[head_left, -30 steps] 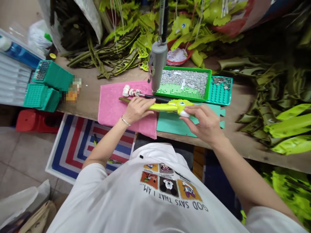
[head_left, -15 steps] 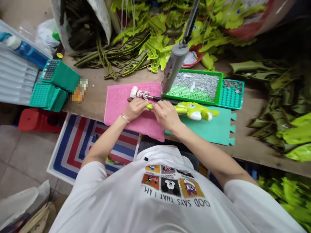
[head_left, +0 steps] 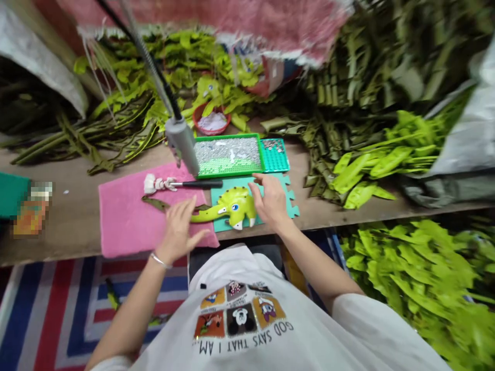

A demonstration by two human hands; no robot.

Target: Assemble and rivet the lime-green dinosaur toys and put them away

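Note:
A yellow-green dinosaur-head piece (head_left: 236,206) with a blue eye lies over the teal foam mat (head_left: 284,198), its long narrow part reaching left onto the pink cloth (head_left: 124,221). My left hand (head_left: 180,226) is over the cloth beside that narrow part, fingers spread. At the head's right edge is my right hand (head_left: 268,198), fingers apart and touching or almost touching it. A dark green strip (head_left: 154,202) shows left of my left hand. Above it lies a black-handled tool (head_left: 201,183) with white wrapping at its tip.
Behind the mat are a green tray of small metal parts (head_left: 232,154), a teal tray (head_left: 275,157) and a red basket (head_left: 212,122). A grey hanging tool (head_left: 182,144) stands over the tray's left end. Green plastic parts (head_left: 371,167) are piled right.
The view has swung right. My hands have let go of the piece and moved apart; the piece now lies with its head turned, and my right hand has gone to its right side.

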